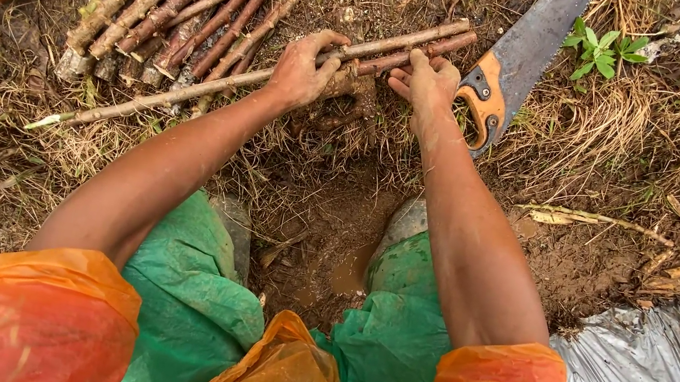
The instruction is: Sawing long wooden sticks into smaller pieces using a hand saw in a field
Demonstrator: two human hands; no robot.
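Both muddy hands, left hand (pixel 303 70) and right hand (pixel 426 85), grip closed on the thin sticks (pixel 380 50) at the top centre, may slip, and the handsaw (pixel 510 63) blade lies dangerously near.

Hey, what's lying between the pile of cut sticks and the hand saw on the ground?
In the head view, between the pile of cut sticks and the hand saw lie long thin sticks, gripped by the left hand and right hand.

I see translucent orange plastic sleeves (pixel 38 316) ending above the elbows, green plastic trousers (pixel 196 295) below them, mud-smeared hands (pixel 302 71).
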